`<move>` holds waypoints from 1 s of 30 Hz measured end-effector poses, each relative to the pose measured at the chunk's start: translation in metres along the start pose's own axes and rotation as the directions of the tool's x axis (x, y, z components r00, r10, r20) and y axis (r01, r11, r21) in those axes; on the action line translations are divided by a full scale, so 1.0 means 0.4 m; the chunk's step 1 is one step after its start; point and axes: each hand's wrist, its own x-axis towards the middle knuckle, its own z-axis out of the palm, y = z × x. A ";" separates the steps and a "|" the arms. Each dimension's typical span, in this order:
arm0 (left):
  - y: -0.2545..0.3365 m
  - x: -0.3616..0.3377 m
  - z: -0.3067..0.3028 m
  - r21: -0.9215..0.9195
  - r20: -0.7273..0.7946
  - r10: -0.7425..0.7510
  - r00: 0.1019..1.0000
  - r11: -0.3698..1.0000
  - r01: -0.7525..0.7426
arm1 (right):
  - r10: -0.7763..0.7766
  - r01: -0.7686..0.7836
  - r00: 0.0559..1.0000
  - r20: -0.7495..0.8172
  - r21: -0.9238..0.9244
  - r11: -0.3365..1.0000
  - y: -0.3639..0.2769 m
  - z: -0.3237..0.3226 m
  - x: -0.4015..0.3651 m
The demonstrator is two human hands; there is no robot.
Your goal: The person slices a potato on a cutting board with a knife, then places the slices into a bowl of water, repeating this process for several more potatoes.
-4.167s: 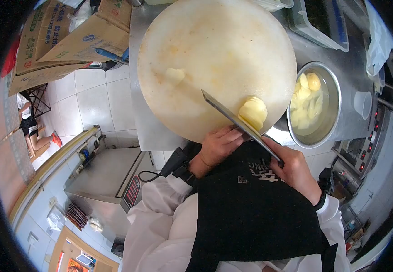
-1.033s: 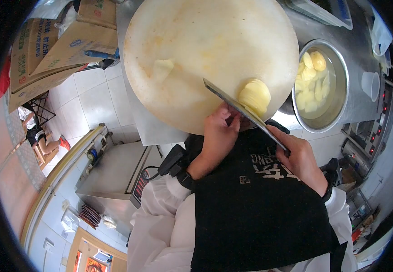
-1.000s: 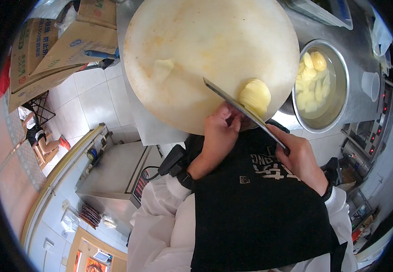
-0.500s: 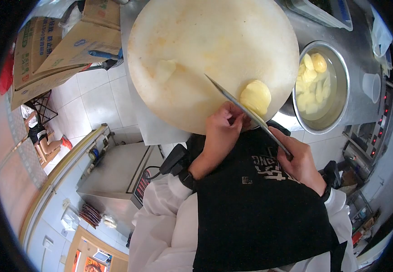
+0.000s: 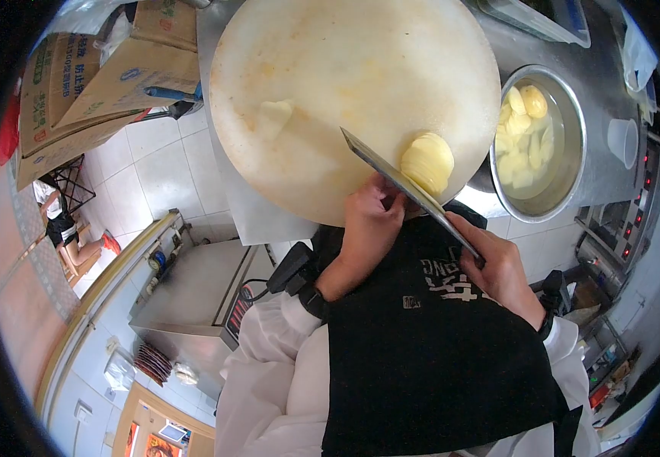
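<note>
My right hand (image 5: 500,266) is wrapped round the handle of a cleaver (image 5: 391,174), whose blade slants up and left across the near edge of the round cutting board (image 5: 330,76). Sliced potato (image 5: 427,164) lies fanned on the board along the blade's far side. Just behind the blade, the curled fingers of my left hand (image 5: 375,217) press on the potato; the part under them is mostly hidden. A single pale potato piece (image 5: 275,118) rests at the board's left.
At the right stands a metal bowl (image 5: 539,145) of peeled potatoes in water, beside a small white cup (image 5: 621,143). A cardboard box (image 5: 109,76) is at the left. A clear plastic container (image 5: 543,23) sits at the upper right. A person (image 5: 67,228) sits far left.
The cleaver's blade has tilted so more of its flat side shows. The potato slices stand more fanned, with several edges now visible. My hands have barely moved.
</note>
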 end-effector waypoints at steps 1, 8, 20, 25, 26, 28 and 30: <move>0.000 -0.001 -0.001 0.026 -0.008 0.004 1.000 1.000 -0.004 | 0.016 -0.016 1.000 0.014 -0.004 1.000 0.000 0.002 0.002; 0.003 -0.014 0.006 -0.012 -0.073 0.059 0.996 0.998 -0.060 | 0.078 -0.078 0.997 0.021 -0.030 0.997 -0.003 0.016 0.025; 0.011 0.002 0.012 -0.089 -0.058 0.016 0.998 0.996 -0.021 | 0.033 -0.019 0.995 -0.098 0.140 0.990 0.008 0.013 -0.006; 0.017 0.003 0.005 -0.122 0.062 -0.110 0.992 0.986 0.117 | 0.042 -0.038 0.998 -0.042 0.077 0.996 -0.003 0.003 -0.022; 0.013 0.003 0.006 -0.117 0.051 -0.077 0.996 0.990 0.083 | 0.046 -0.044 0.998 -0.036 0.038 0.998 -0.005 0.004 -0.022; 0.009 0.003 0.008 -0.104 0.039 -0.045 0.998 0.993 0.049 | 0.061 -0.060 0.998 -0.032 0.037 0.998 -0.005 0.007 -0.022; 0.005 0.003 0.009 -0.092 0.029 -0.013 1.000 0.996 0.016 | 0.078 -0.077 0.997 -0.027 0.034 0.996 -0.004 0.009 -0.022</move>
